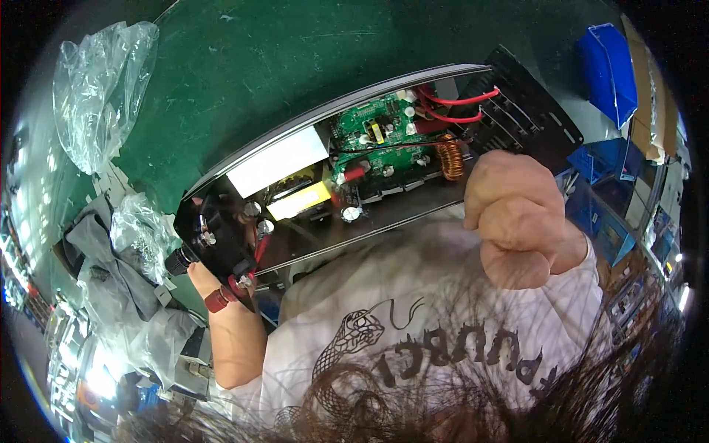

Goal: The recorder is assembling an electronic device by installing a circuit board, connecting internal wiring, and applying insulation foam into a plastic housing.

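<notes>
In front of me lies a long, open metal case (325, 255) that looks like a power inverter. Inside are a green circuit board (377, 151), a yellow-wrapped transformer (301, 200), a copper coil (449, 158) and red wires (461, 100). At the left end is a black end panel (221, 255) with a black terminal knob (179, 261) and a red terminal knob (216, 300). My left hand (203, 279) grips this panel from outside, its fingers partly hidden. My right hand (515, 214) is closed over the near edge, beside the coil; whatever it holds is hidden.
The case rests on a green tabletop (244, 59). A black slotted end panel (528, 111) sticks out at the right end. Clear plastic bags (103, 96) and a grey cloth-like piece (118, 251) lie left. Blue bins (607, 74) stand right.
</notes>
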